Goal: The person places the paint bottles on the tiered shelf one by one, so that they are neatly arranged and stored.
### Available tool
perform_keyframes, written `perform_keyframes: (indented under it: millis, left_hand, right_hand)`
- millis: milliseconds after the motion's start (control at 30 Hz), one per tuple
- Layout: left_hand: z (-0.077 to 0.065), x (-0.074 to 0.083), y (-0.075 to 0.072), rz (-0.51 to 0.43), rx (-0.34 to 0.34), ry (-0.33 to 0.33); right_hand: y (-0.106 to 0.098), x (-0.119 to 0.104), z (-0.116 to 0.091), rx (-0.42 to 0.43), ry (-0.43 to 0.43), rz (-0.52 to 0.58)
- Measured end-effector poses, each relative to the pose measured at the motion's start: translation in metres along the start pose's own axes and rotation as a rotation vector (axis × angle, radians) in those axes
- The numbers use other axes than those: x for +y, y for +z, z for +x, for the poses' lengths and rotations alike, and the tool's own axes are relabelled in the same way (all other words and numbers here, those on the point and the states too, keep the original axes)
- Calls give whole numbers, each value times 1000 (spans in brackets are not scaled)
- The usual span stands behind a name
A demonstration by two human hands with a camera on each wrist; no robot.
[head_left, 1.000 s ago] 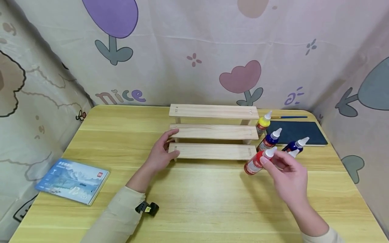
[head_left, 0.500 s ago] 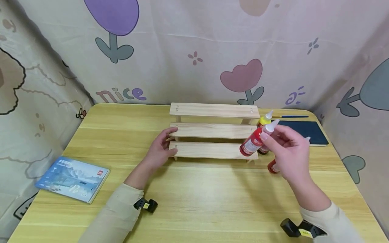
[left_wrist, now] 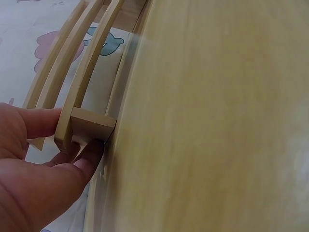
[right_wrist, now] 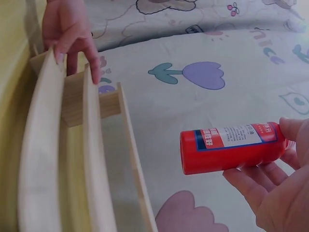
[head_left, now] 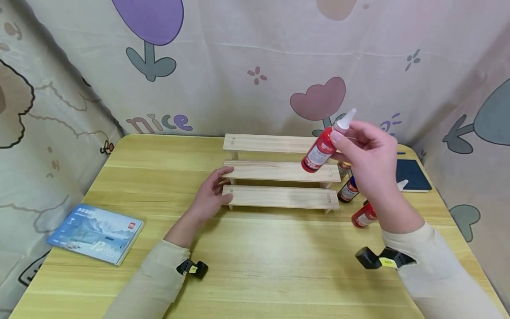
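A three-tier wooden step rack (head_left: 279, 171) stands near the back of the table. My left hand (head_left: 205, 199) grips its left end, with the fingers at the middle shelf and the thumb at the lowest one. The left wrist view shows that hand's thumb and fingers (left_wrist: 91, 157) about the end support. My right hand (head_left: 372, 159) holds a red paint bottle (head_left: 318, 153) near its white nozzle, tilted, up in front of the rack's right half. In the right wrist view the labelled red body of the bottle (right_wrist: 231, 147) points away from the fingers.
Right of the rack stand a second red bottle (head_left: 363, 217), a dark blue bottle (head_left: 348, 191) and a mostly hidden bottle (head_left: 343, 168). A dark notebook (head_left: 413, 176) lies behind the right forearm. On the left is a blue booklet (head_left: 95, 232). Patterned cloth (head_left: 223, 66) hangs behind the table.
My right hand has lifted the red bottle from beside the other bottles, up and leftward over the rack's right half. My left hand stays on the rack.
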State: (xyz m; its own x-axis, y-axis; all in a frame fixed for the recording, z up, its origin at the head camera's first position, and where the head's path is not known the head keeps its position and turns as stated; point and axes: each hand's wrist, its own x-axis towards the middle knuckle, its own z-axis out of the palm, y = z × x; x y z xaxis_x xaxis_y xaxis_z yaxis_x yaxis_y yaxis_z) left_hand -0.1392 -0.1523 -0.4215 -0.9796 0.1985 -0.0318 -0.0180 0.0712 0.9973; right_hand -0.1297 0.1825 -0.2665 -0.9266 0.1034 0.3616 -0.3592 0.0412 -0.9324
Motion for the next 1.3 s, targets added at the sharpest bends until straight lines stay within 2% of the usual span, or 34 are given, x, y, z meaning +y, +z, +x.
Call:
perform_keyframes:
  millis: [367,667,800,1000,1300]
  left_hand:
    - [-1,-1,2,-12,16,-2]
    - [-2,-2,3,-24,21,26]
    - [-1,-2,3,-22,20,32]
    - [0,-5,2,-20,13,31]
    - [-1,-6,1,-16,7,40]
  right_hand:
    - [36,1,41,-177,-68,83]
    - [63,11,64,-319,-4,120]
    - [78,15,74,-350,26,128]
    - [100,27,88,-377,58,85]
    - [124,48,94,-436,72,43]
